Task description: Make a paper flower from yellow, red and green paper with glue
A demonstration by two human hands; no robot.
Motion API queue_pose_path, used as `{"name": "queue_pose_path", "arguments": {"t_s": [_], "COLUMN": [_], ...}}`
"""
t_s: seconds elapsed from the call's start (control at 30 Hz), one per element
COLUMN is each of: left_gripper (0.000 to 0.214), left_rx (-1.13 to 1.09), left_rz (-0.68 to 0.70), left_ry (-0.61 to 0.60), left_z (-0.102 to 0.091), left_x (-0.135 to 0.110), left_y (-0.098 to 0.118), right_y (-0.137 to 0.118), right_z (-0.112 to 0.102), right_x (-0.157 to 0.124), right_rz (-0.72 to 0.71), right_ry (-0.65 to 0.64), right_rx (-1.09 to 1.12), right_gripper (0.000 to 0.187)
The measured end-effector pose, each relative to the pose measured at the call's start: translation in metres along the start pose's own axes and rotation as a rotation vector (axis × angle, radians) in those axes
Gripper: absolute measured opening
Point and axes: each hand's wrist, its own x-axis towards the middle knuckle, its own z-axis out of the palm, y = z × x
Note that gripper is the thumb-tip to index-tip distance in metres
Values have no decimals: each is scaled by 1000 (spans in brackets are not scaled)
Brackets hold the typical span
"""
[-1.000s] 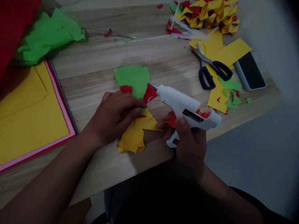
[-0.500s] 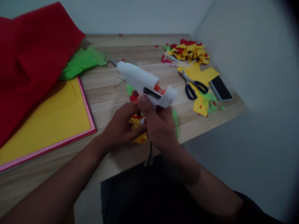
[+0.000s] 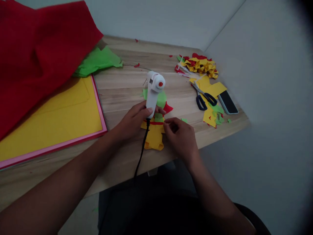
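Observation:
A white hot-glue gun (image 3: pixel 154 89) stands upright with its rear toward me, and its black cord (image 3: pixel 141 148) runs off the table's front edge. My left hand (image 3: pixel 132 121) is closed round the bottom of its handle. Under the gun lies a paper piece of yellow (image 3: pixel 154 138), green (image 3: pixel 161 99) and red layers. My right hand (image 3: pixel 179 135) rests on the right side of this paper piece, fingers curled and pinched at its edge.
Yellow sheets in a pink-edged stack (image 3: pixel 49 117) lie at the left under red fabric (image 3: pixel 36 49) and green paper (image 3: pixel 97 62). Scissors (image 3: pixel 204 97), a phone (image 3: pixel 228 102) and a heap of folded yellow and red scraps (image 3: pixel 200 65) sit at the right.
The glue gun left my right hand and now stands upright at my left hand. My right hand dropped onto the paper piece. The view pulled back from the table.

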Motion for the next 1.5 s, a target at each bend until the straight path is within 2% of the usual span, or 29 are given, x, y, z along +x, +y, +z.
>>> {"name": "queue_pose_path", "arguments": {"t_s": [0.3,0.5,0.77,0.93,1.07,1.27,1.4,1.5], "left_gripper": [35,38,38,40,40,40,39,38], "left_rx": [220,262,334,352,374,364,320,253], "left_rz": [-5,-26,5,-7,-15,-34,-35,-44], "left_ry": [-68,-53,-62,-68,-66,-79,-66,-28], "left_z": [5,5,3,4,4,4,5,5], "left_x": [-2,-2,-1,-2,-2,-3,-2,-2], "left_y": [7,7,3,5,6,8,8,7], "right_y": [-2,-6,-6,-11,-13,-3,3,10], "right_z": [2,-2,-3,-5,-3,0,1,1], "right_x": [8,13,16,17,17,8,-3,-10], "right_rz": [9,76,95,111,61,-18,-273,-412], "right_ry": [-15,-81,-89,-135,-133,-66,19,-19], "right_rx": [-132,-126,-68,-197,-283,-220,-220,-273], "right_gripper": [17,16,19,16,14,10,25,32]}}
